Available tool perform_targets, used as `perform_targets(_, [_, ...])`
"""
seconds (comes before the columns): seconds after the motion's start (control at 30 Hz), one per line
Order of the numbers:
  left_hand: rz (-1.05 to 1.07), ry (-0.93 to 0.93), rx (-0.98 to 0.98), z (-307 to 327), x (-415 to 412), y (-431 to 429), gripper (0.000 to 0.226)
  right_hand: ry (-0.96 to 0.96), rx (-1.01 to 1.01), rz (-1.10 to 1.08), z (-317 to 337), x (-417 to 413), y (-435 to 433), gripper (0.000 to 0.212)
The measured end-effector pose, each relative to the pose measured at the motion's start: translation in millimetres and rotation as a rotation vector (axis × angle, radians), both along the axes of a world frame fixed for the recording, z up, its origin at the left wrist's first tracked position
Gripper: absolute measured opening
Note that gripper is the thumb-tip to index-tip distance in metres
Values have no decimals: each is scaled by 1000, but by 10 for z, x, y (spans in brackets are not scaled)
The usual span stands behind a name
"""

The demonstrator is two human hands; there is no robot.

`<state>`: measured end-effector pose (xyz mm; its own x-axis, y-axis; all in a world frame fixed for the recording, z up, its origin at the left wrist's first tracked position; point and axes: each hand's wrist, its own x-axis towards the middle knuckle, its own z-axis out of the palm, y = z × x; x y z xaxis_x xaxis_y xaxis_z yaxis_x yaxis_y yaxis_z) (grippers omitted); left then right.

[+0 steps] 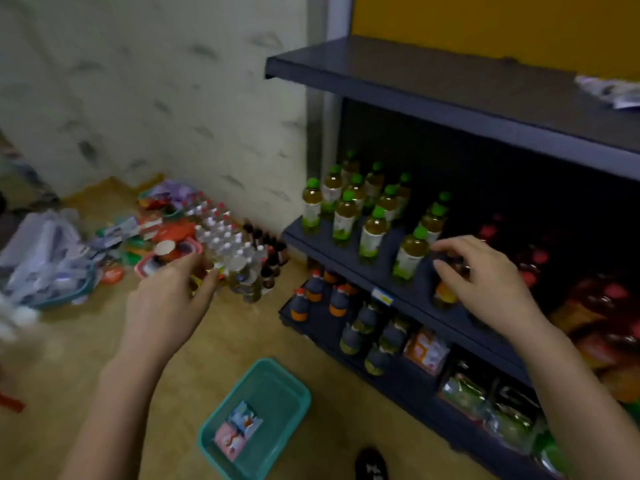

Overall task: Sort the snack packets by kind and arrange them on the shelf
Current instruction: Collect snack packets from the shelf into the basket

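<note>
Two small snack packets [239, 432], one blue and one pink, lie in a teal basket [300, 389] on the floor between my arms. More packets sit on the bottom shelf [408, 386]: an orange-and-white one [426, 348] and green ones [464, 393]. My right hand [485, 275] reaches over the middle shelf [391, 285], its fingers curled on the top of a dark bottle with an orange label [445, 295]. My left hand [166, 303] hovers above the floor near a cluster of clear bottles [225, 237], fingers loosely extended; blur hides whether it holds anything.
Green-capped tea bottles [346, 216] stand on the middle shelf, red-topped ones [533, 268] further right. The top shelf [433, 84] carries a crumpled packet [611, 90] at the right. Loose packets, lids and a blue basket [65, 289] litter the floor by the wall.
</note>
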<state>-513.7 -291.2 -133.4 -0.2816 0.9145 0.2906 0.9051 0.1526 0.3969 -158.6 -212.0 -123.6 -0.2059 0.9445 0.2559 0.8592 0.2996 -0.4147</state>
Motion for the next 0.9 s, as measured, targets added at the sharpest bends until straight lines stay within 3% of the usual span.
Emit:
perform_targets(0.2, [-147,89,54,108,512,238,16,-9,32,-151,180,533,-367,24])
perform_targets(0.37, [-471,58,122,398,1679,676,17,17,115,-446,347,1630,-952,22])
perform_targets(0.5, [-584,35,201,450,2450,888,14,-7,134,-578,393,2227,-1169,21])
perform_targets(0.9, [-520,-2,380,706,3780,1491,16,3,219,-460,814,3315,-362,18])
